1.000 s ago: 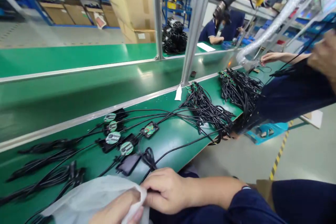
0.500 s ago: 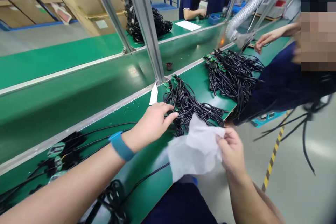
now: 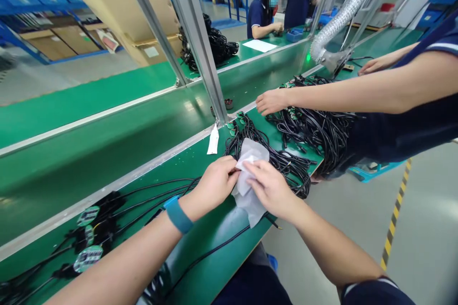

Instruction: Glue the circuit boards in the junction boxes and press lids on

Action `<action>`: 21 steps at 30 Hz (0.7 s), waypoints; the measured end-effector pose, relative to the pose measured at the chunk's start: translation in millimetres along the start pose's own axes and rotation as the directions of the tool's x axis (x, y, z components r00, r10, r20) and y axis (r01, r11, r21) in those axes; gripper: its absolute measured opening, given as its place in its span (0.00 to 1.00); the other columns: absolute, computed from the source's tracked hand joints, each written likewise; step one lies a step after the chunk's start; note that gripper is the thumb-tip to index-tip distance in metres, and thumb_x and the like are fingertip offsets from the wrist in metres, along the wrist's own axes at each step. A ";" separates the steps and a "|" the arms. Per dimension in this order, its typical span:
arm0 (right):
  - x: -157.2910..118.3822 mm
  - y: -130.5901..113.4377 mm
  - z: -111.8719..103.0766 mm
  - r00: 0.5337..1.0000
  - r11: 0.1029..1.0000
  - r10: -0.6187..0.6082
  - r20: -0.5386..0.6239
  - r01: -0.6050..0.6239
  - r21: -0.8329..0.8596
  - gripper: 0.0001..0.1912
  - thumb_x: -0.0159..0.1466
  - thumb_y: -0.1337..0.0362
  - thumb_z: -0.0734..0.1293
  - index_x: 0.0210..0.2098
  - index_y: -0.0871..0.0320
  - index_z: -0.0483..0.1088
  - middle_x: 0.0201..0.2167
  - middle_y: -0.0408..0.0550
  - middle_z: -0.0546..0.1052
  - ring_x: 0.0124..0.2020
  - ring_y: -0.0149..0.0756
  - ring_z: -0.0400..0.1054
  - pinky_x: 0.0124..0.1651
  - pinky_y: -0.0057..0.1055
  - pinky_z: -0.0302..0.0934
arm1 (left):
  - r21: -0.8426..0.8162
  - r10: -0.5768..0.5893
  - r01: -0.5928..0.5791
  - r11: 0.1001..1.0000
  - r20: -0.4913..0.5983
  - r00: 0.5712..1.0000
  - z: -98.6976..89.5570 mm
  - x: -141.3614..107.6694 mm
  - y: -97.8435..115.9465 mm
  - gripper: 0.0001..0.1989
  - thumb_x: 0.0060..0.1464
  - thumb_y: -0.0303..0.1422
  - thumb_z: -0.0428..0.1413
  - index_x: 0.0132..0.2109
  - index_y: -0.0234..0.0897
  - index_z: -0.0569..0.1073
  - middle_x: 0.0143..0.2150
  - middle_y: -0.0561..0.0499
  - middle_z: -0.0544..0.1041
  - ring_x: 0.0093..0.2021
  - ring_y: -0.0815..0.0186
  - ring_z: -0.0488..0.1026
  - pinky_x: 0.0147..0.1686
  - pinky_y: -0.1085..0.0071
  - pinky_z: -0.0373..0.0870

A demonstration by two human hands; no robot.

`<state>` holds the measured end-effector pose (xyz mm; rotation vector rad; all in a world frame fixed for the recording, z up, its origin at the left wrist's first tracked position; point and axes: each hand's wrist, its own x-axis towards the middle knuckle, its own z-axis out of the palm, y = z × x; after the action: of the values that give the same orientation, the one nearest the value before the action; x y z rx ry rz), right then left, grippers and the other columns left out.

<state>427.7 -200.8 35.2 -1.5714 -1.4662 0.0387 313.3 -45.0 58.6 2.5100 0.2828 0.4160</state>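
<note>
My right hand (image 3: 272, 188) holds a thin white wipe (image 3: 252, 205), its fingers pressed into the crumpled upper part. My left hand (image 3: 219, 178) is closed in a pinch at the wipe's left edge. Whatever sits between its fingertips is hidden. Just beyond both hands lies a pile of black cables (image 3: 265, 136), with small green circuit boards (image 3: 243, 118) at its far end. A single black cable (image 3: 218, 246) runs over the green bench below the wipe. By my left forearm lie round circuit boards (image 3: 88, 258) wired to black cables.
A co-worker's arm (image 3: 339, 97) reaches over a second cable pile (image 3: 322, 128) at the right. A metal post (image 3: 200, 43) rises from the bench's far rail, with a white tag (image 3: 213, 139) near its foot. A silver duct (image 3: 347, 12) hangs at the back right.
My right hand has brought the wipe left and up to my left hand, whose fingers have closed. The co-worker's arm now stretches across the second cable pile.
</note>
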 end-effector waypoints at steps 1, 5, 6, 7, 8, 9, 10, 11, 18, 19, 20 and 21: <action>4.4 0.9 7.2 0.999 0.998 -0.038 0.018 0.039 -0.057 0.19 0.70 0.69 0.59 0.59 0.58 0.68 0.41 0.53 0.74 0.43 0.40 0.69 0.46 0.37 0.67 | -0.016 0.009 -0.010 1.000 -0.027 1.000 -1.5 -4.0 2.9 0.10 0.57 0.24 0.53 0.28 0.37 0.68 0.28 0.53 0.69 0.31 0.66 0.68 0.32 0.70 0.63; 13.5 6.0 15.9 0.990 0.949 -0.121 0.071 0.137 -0.286 0.14 0.72 0.65 0.58 0.45 0.59 0.75 0.32 0.49 0.72 0.35 0.38 0.63 0.39 0.35 0.62 | -0.065 0.021 -0.028 0.998 -0.112 0.994 -8.1 -20.2 10.7 0.09 0.58 0.25 0.53 0.29 0.37 0.67 0.29 0.53 0.69 0.32 0.66 0.68 0.32 0.71 0.63; 14.0 6.3 14.4 0.985 0.936 -0.149 0.091 0.170 -0.307 0.14 0.72 0.65 0.58 0.42 0.58 0.75 0.31 0.48 0.71 0.34 0.37 0.62 0.39 0.35 0.61 | -0.072 0.025 -0.034 0.997 -0.120 0.992 -9.2 -24.3 12.0 0.08 0.58 0.25 0.53 0.30 0.38 0.68 0.30 0.53 0.70 0.33 0.66 0.68 0.33 0.71 0.64; 13.9 6.3 12.4 0.978 0.927 -0.180 0.109 0.205 -0.314 0.14 0.72 0.65 0.58 0.40 0.58 0.75 0.31 0.48 0.71 0.34 0.37 0.61 0.38 0.34 0.60 | -0.076 0.034 -0.043 0.996 -0.125 0.992 -9.8 -28.4 13.2 0.08 0.59 0.26 0.53 0.30 0.38 0.69 0.30 0.52 0.71 0.34 0.66 0.68 0.34 0.70 0.65; 13.3 6.0 10.7 0.970 0.921 -0.209 0.123 0.237 -0.308 0.14 0.72 0.65 0.58 0.40 0.58 0.75 0.31 0.48 0.71 0.34 0.37 0.60 0.38 0.34 0.60 | -0.078 0.043 -0.053 0.996 -0.131 0.990 -9.8 -32.3 14.2 0.08 0.59 0.26 0.53 0.31 0.38 0.69 0.31 0.52 0.71 0.34 0.66 0.68 0.34 0.70 0.65; 12.4 5.8 9.4 0.964 0.918 -0.232 0.131 0.261 -0.298 0.14 0.72 0.65 0.58 0.40 0.58 0.75 0.31 0.48 0.70 0.35 0.37 0.60 0.39 0.34 0.60 | -0.078 0.051 -0.063 0.995 -0.138 0.989 -9.2 -35.9 15.0 0.08 0.60 0.27 0.53 0.31 0.38 0.69 0.31 0.52 0.71 0.34 0.65 0.68 0.35 0.69 0.65; 11.2 5.9 8.8 0.959 0.916 -0.248 0.136 0.278 -0.288 0.13 0.72 0.65 0.58 0.40 0.57 0.75 0.31 0.48 0.71 0.35 0.37 0.60 0.39 0.34 0.60 | -0.080 0.058 -0.070 0.994 -0.144 0.988 -8.3 -39.1 15.7 0.09 0.61 0.27 0.53 0.31 0.38 0.69 0.31 0.51 0.71 0.34 0.65 0.68 0.35 0.69 0.66; 10.0 6.8 8.6 0.956 0.915 -0.261 0.135 0.290 -0.281 0.13 0.72 0.65 0.58 0.41 0.57 0.75 0.32 0.48 0.71 0.35 0.37 0.60 0.40 0.34 0.61 | -0.084 0.061 -0.074 0.994 -0.153 0.986 -7.1 -41.8 16.2 0.09 0.61 0.27 0.52 0.31 0.38 0.69 0.31 0.51 0.72 0.35 0.65 0.68 0.35 0.68 0.66; 6.2 21.4 -3.6 0.956 0.938 -0.261 -0.138 0.217 -0.271 0.11 0.69 0.69 0.61 0.44 0.55 0.75 0.33 0.48 0.73 0.35 0.37 0.64 0.38 0.36 0.63 | -0.135 0.004 -0.041 0.990 -0.264 0.964 -9.2 -47.8 17.7 0.07 0.63 0.29 0.53 0.34 0.38 0.71 0.33 0.50 0.73 0.36 0.64 0.69 0.37 0.67 0.68; 4.9 18.9 -5.6 0.954 0.958 -0.216 -0.209 0.165 -0.235 0.10 0.68 0.69 0.62 0.43 0.55 0.76 0.33 0.49 0.73 0.35 0.37 0.65 0.38 0.36 0.64 | -0.139 -0.007 -0.033 0.990 -0.280 0.960 -11.4 -47.9 18.1 0.07 0.62 0.29 0.54 0.34 0.38 0.71 0.33 0.49 0.73 0.36 0.64 0.69 0.37 0.67 0.68; 2.8 14.0 -6.1 0.947 0.979 -0.144 -0.288 0.095 -0.178 0.09 0.68 0.68 0.63 0.42 0.55 0.76 0.34 0.49 0.74 0.35 0.37 0.66 0.38 0.36 0.64 | -0.141 -0.016 -0.027 0.990 -0.294 0.956 -13.4 -48.1 18.8 0.07 0.62 0.30 0.54 0.34 0.38 0.71 0.33 0.49 0.73 0.35 0.64 0.70 0.37 0.67 0.68; 0.4 6.8 -4.7 0.933 0.996 -0.035 -0.358 0.002 -0.092 0.07 0.68 0.66 0.64 0.40 0.56 0.75 0.34 0.49 0.74 0.35 0.36 0.67 0.38 0.36 0.64 | -0.143 -0.024 -0.021 0.990 -0.307 0.951 -15.1 -48.4 19.9 0.06 0.62 0.30 0.54 0.34 0.38 0.72 0.34 0.49 0.73 0.36 0.64 0.70 0.37 0.67 0.68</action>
<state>435.7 -202.1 33.6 -1.5398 -1.2057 -0.3169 265.2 -67.5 70.6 2.2977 0.3619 0.8020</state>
